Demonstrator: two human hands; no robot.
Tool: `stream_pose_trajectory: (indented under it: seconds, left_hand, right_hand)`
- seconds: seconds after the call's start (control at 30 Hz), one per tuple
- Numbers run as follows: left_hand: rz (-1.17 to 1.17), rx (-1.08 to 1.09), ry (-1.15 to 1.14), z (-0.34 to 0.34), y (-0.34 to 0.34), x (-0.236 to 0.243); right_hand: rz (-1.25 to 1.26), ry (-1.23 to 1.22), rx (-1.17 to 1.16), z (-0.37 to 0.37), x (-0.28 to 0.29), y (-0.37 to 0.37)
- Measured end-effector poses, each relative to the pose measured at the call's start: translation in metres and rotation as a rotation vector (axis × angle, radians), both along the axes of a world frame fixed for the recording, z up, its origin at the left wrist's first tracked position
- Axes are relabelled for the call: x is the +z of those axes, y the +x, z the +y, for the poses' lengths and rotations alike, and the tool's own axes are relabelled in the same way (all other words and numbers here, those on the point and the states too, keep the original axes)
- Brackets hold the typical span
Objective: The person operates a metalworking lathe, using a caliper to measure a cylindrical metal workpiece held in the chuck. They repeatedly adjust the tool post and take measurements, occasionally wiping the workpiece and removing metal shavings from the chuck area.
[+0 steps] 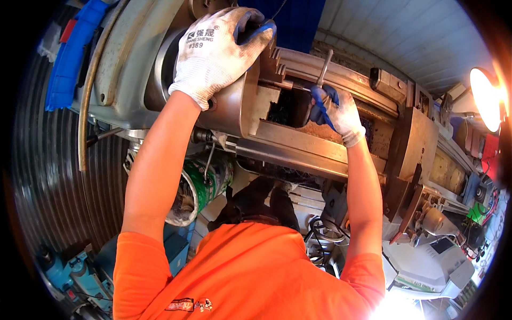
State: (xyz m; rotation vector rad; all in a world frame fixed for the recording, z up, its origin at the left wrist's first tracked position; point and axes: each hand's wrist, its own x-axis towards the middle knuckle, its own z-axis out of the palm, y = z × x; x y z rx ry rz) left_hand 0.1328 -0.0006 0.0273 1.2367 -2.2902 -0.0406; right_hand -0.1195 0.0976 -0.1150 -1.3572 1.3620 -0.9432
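Observation:
My left hand [218, 50], in a white work glove with a blue palm, lies over the top of the lathe chuck [226, 112]. Its fingers curl inward toward the thumb; whatever they grip, if anything, is hidden. Stepped chuck jaws [276, 61] show just right of that hand. My right hand [336, 112], gloved the same way, is closed around a slim metal rod [325, 66] whose upper end sticks up above the fist. A short horizontal bar [290, 84] runs from the jaws toward this fist; I cannot tell whether the two metal pieces join.
Below the hands run the lathe bed rails [298, 141], with a dark gap between them. The carriage [413, 146] stands to the right, near a glowing lamp [486, 96]. A green bucket [210, 178] sits under the chuck. A hose [88, 106] hangs at the left.

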Motion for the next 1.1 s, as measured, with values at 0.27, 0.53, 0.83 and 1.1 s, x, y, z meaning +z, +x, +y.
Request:
stream_pose_trajectory:
  seconds: [0.27, 0.53, 0.83, 1.1]
  left_hand:
    - [-0.039, 0.053, 0.067, -0.002, 0.004, 0.0]
    - [-0.052, 0.065, 0.06, -0.002, 0.003, 0.001]
    - [-0.031, 0.021, 0.038, -0.007, 0.002, -0.005]
    - [-0.005, 0.01, 0.02, -0.003, 0.004, 0.0]
  right_hand:
    - [-0.036, 0.394, -0.343, -0.019, -0.001, -0.001]
    - [0.297, 0.121, 0.308, 0.007, -0.045, -0.019]
    - [0.026, 0.112, 0.279, 0.01, 0.054, -0.025]
    - [0.388, -0.475, -0.055, 0.016, 0.05, 0.002]
